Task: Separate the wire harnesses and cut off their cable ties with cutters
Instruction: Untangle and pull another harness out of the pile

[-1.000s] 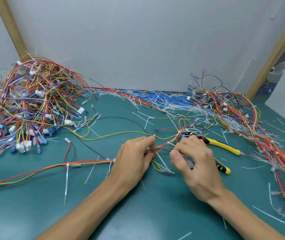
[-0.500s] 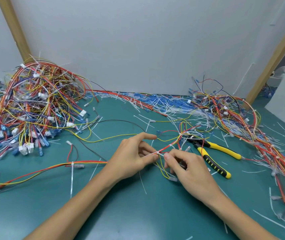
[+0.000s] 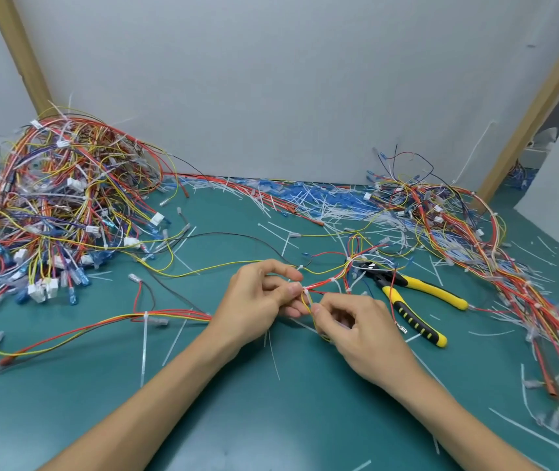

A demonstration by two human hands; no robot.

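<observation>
On the green table (image 3: 264, 423) two bare forearms reach in to a single harness (image 3: 325, 283) of red and yellow wires lying at the middle, its tail seeming to run off leftward under the left wrist. The left hand (image 3: 257, 300) pinches it between thumb and fingertips right at a white cable tie (image 3: 305, 288). The right hand (image 3: 363, 331), fingers curled, pinches a yellow loop just below that tie. The step in hand looks like teasing the wires apart to expose the tie. No cutting is under way, for the cutters (image 3: 431, 291) lie untouched on the table just beyond the right hand. The next move probably calls for the right hand to let go, take up the cutters and nip the tie while the left presents it — blade on plastic, not insulation. Farther back sit a left heap (image 3: 53, 205) of tangled harnesses, a right heap (image 3: 475, 239), and cut ties (image 3: 305, 202) strewn along the wall (image 3: 271, 96).
</observation>
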